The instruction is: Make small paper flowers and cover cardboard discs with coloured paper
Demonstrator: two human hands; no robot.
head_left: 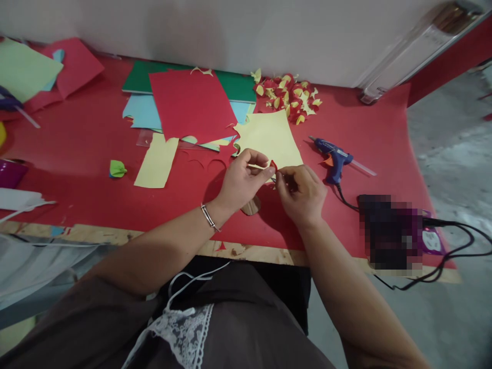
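Observation:
My left hand pinches a small curled piece of red paper between thumb and fingers, above the table's middle. Close against it, my right hand is closed, its fingertips meeting the same red piece. A thin dark tip shows between the two hands; what it belongs to is hidden. Behind them lies a pale yellow sheet with cut-out edges. Below my left wrist a brown wooden-looking object rests on the table, partly covered by the hand.
A blue glue gun lies right, its cord running to a blurred dark object. Red and yellow paper pieces are heaped at the back. Coloured sheets, a yellow strip and a green folded piece lie left.

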